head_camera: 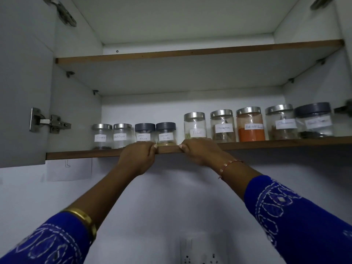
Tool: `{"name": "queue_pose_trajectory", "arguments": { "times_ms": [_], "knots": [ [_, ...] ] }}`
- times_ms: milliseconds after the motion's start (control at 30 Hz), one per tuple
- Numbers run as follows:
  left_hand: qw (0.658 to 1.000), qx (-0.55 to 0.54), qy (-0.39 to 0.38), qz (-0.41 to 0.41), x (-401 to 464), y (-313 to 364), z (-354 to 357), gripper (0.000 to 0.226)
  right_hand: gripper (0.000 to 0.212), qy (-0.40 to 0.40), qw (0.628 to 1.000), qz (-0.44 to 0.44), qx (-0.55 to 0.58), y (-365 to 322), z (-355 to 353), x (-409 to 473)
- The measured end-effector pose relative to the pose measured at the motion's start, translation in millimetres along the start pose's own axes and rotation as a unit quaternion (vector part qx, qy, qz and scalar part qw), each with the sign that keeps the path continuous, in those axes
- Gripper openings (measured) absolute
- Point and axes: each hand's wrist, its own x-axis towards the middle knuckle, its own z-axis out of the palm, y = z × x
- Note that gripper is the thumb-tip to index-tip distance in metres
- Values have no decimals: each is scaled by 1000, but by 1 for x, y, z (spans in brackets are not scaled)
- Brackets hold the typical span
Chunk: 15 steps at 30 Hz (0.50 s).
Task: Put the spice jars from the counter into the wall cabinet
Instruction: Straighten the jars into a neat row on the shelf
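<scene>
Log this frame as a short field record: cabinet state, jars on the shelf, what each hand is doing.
cabinet: wall cabinet, door open
upper shelf: upper shelf, nothing visible on it
lower shelf: lower shelf, nine labelled jars in a row
small jars: four small jars at left, two steel lids, two dark lids
tall jars: five tall jars at right, one holds orange powder
left hand: left hand resting on shelf edge, no jar in grip
right hand: right hand resting on shelf edge, no jar in grip

orange powder jar (251, 124); grey-lidded jar (145, 133); blue white-embroidered sleeve (297, 216); gold bangle (85, 220); brown shelf edge (76, 155).
</scene>
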Motion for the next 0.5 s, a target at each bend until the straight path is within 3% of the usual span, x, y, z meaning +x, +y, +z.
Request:
{"name": "queue_pose_trajectory", "arguments": {
  "times_ms": [300,500],
  "knots": [
    [995,-43,-15,83,5,75,6,37,41,18,995,90,28,76,-21,-38],
    [990,-11,-140,24,29,111,6,52,33,-28,985,137,104,100,-32,-16]
  ]
}}
